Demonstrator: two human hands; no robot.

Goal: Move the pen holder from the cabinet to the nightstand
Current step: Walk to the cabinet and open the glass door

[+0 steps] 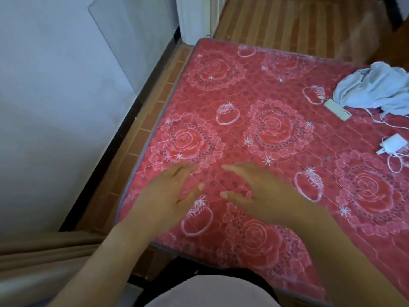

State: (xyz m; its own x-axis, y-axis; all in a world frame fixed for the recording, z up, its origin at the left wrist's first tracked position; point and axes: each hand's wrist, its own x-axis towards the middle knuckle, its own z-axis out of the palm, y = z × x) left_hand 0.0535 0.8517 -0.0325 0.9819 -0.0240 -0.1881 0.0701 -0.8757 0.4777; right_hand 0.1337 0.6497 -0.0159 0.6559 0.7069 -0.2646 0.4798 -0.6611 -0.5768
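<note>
Fingers loosely spread and holding nothing, the left hand (168, 196) and right hand (259, 193) hover over the red mattress (276, 89) near its left edge. A phone (337, 109), charger (394, 144) and blue cloth (374, 87) lie at the mattress's far right. The pen holder's whereabouts cannot be told.

A person's left hand (168, 196) and right hand (261, 193) hover side by side, fingers loosely spread and holding nothing, over the near end of a red rose-patterned mattress (243, 89). Well beyond the right hand and off to its right lie a crumpled pale blue cloth (374, 85) and a pale phone (337, 109) just beside it, with a white charger (394, 144) and its looped cable (395, 162) nearer. Left of the left hand, a strip of brown tiled floor (155, 111) runs along a white wall (44, 107), a glass pane (137, 36) leaning against it
</note>
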